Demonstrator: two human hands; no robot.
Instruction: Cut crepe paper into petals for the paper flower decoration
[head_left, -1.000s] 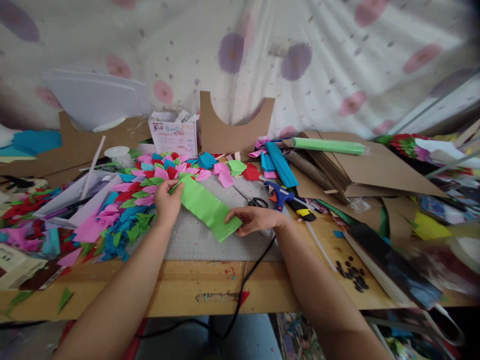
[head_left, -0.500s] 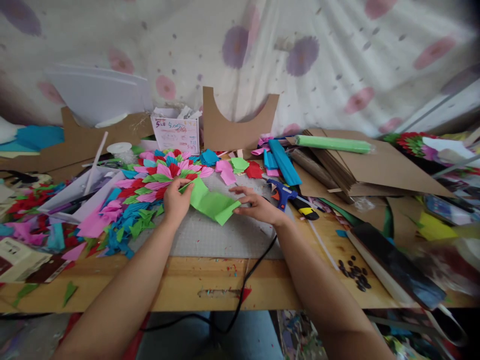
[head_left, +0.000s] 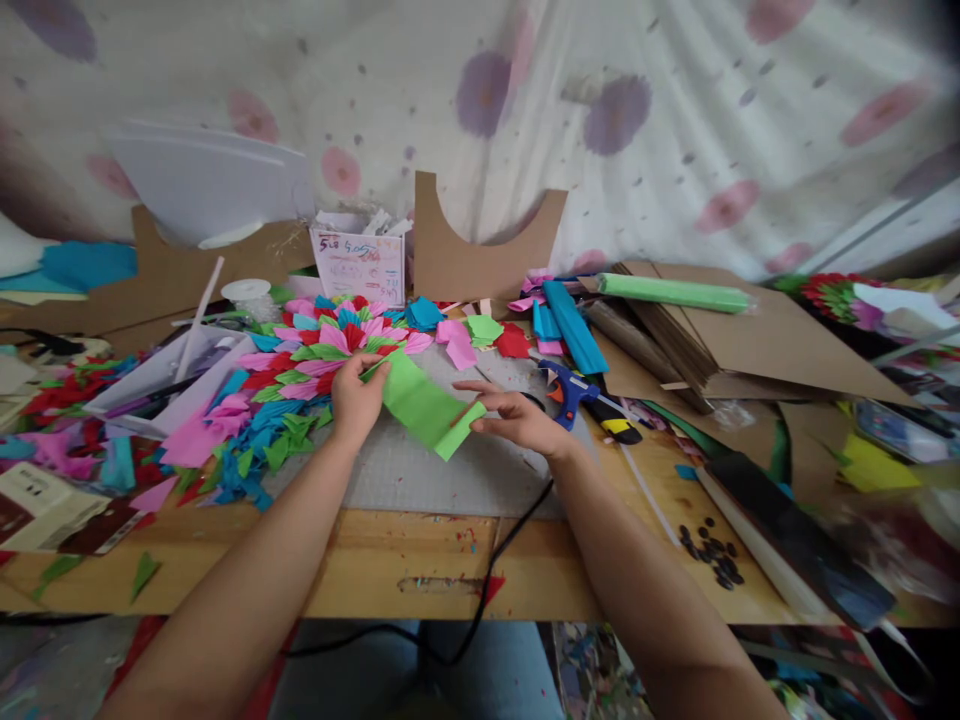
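Note:
A strip of bright green crepe paper (head_left: 424, 405) stretches between my two hands above the grey work mat (head_left: 405, 480). My left hand (head_left: 360, 395) pinches its upper left end, thumb on top. At the lower right end, my right hand (head_left: 514, 415) grips the edge, which is folded over; its index finger reaches out above the paper. Just behind my left hand lies a cluster of pink, red, green and blue paper petals (head_left: 341, 335). Small stacks of cut pink paper (head_left: 456, 343), green paper (head_left: 484, 330) and red paper (head_left: 513, 341) rest beyond the strip.
Right of my right hand are a blue glue gun (head_left: 568, 390) and a yellow-black cutter (head_left: 616, 422). Its black cord (head_left: 517, 525) runs over the table edge. A white tray (head_left: 169, 385) stands left, cardboard sheets (head_left: 787, 340) right, dark round pieces (head_left: 712, 555) near the front.
The green strip is pulled flatter and straighter, and its right end now shows a folded edge in my right hand. Both hands stay in nearly the same place.

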